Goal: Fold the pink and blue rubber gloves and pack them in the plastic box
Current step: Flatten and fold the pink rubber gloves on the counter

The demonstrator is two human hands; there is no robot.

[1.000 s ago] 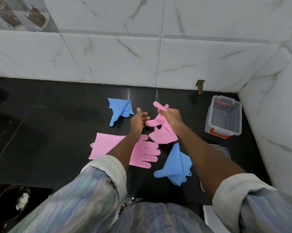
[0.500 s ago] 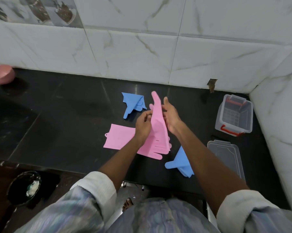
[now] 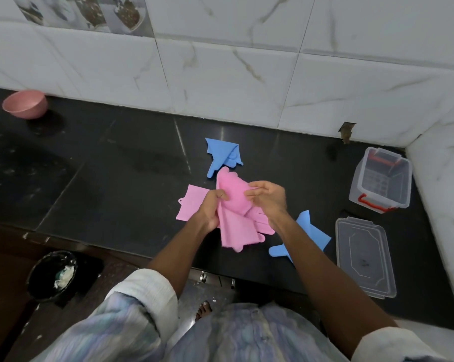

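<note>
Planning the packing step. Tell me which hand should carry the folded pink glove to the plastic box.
Right, probably. The plastic box stands open at the right, nearer the right hand, which already pinches the pink glove. The left hand grips its other side, farther away.

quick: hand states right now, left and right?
Left hand: closed, gripping the pink glove at its left edge.
Right hand: closed, pinching the same pink glove at its right side.

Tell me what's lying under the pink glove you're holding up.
Under the held pink glove, gripped by the left hand and right hand, a second pink glove lies flat on the black counter. Its cuff shows; its middle is covered.
</note>
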